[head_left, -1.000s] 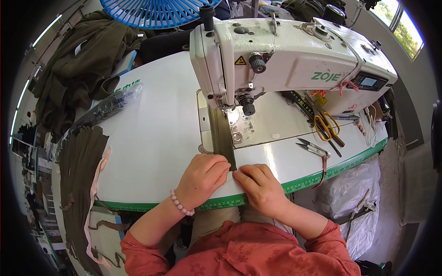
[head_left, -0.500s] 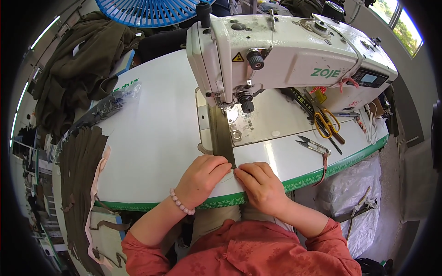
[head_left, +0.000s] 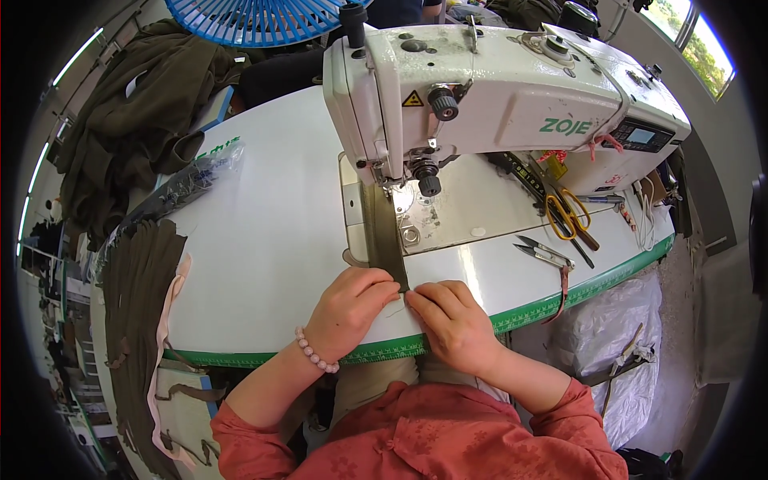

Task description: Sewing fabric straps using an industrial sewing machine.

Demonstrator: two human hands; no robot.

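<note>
A dark olive fabric strip (head_left: pixel 387 238) runs from beneath the needle area of the white sewing machine (head_left: pixel 496 88) toward me. At its near end, my left hand (head_left: pixel 352 308) pinches the left corner, fingers closed. My right hand (head_left: pixel 458 324) is closed on the right corner, its fingertips almost meeting the left ones. The strip lies flat between the machine and my fingers. A loose thread hangs near my fingertips. Part of the strip's end is hidden under my fingers.
Thread snips (head_left: pixel 544 253) and yellow-handled scissors (head_left: pixel 568 214) lie to the right. A stack of olive fabric strips (head_left: pixel 140 296) drapes over the left edge, beside a plastic-wrapped bundle (head_left: pixel 192 188). A green measuring tape (head_left: pixel 528 315) lines the front edge. A blue fan (head_left: pixel 264 20) stands behind.
My hands and the fabric strip stay almost exactly in place, with only a tiny shift. Behind the machine, part of another person's arm has come into view.
</note>
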